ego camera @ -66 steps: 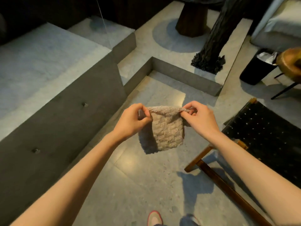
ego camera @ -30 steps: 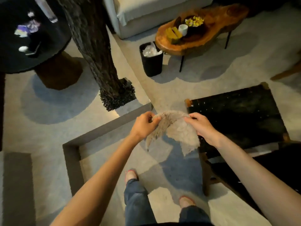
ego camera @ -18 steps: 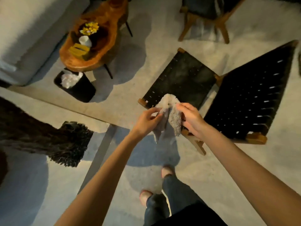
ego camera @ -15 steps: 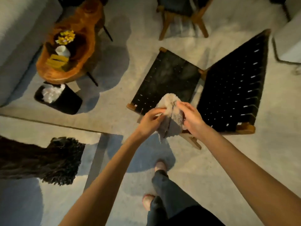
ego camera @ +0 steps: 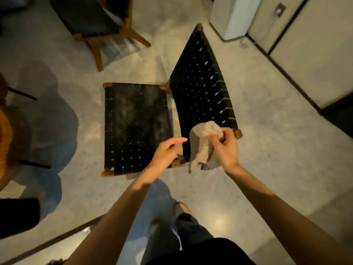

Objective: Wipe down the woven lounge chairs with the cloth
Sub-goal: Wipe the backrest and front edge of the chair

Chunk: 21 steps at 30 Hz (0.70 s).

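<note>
"While the cloth (ego camera: 205, 142) hangs bunched in my right hand (ego camera: 226, 148), nothing is being wiped yet. Thumb and fingers are curled tight into its top. The loose end dangles over the near corner of the woven lounge chair (ego camera: 191, 115) without, as far as I can tell, touching the weave."

"And your left hand?"

"My left hand (ego camera: 167, 152) sits just beside the cloth at its nine o'clock. Its fingers are spread and relaxed, holding nothing, and the forefinger is aimed at the fabric with a gap between."

"So which step is this?"

"Readying the cloth, I'd judge: gathering a pad before the first stroke. The seat (ego camera: 135, 127) lies flat at ten o'clock from the cloth and shows pale, dusty-looking smears across its black straps; the backrest (ego camera: 204, 73) slopes away toward twelve."

"What does the next move ask?"

"Lowering the wad flat onto the straps and pressing enough to reach the gaps — a loose tail could catch on the wooden frame (ego camera: 108, 172). A second chair (ego camera: 89, 18) waits at eleven o'clock, well apart."
</note>
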Each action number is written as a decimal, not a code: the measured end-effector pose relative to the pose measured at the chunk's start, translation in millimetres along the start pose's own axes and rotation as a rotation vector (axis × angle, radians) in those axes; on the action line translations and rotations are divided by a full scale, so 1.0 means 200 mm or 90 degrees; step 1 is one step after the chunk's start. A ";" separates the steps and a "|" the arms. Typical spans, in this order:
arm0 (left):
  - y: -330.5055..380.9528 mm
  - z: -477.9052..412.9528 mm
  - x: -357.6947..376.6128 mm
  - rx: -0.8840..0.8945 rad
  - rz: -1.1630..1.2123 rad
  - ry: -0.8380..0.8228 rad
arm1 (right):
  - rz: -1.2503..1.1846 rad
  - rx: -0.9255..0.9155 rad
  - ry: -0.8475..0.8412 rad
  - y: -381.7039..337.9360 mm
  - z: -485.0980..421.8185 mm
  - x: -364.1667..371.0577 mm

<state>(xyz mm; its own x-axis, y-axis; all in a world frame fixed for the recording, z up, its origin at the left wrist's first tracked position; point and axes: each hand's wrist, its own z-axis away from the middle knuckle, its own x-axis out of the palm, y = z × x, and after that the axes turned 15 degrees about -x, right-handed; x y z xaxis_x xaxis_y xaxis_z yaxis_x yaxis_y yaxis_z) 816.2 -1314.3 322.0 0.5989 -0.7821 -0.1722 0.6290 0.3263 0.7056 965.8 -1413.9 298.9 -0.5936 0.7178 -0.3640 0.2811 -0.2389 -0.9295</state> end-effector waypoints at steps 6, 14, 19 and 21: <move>0.14 -0.24 0.06 0.031 -0.106 -0.080 | 0.120 0.033 0.244 0.13 0.02 -0.22; 0.19 -0.52 0.10 0.093 -0.197 -0.217 | 0.209 -0.019 0.534 0.12 -0.07 -0.16; 0.15 -0.65 0.17 0.079 -0.205 -0.260 | 0.318 0.032 0.458 0.25 -0.08 -0.09; 0.14 -0.71 0.20 0.079 -0.213 -0.263 | 0.272 0.062 0.366 0.32 -0.14 -0.07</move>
<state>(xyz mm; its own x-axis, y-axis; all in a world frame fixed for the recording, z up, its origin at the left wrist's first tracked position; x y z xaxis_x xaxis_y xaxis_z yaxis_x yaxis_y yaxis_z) 928.4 -1261.9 237.2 0.1150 -0.9842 -0.1343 0.6738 -0.0220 0.7386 1012.9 -1421.4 245.7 0.0506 0.7731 -0.6323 0.3160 -0.6130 -0.7241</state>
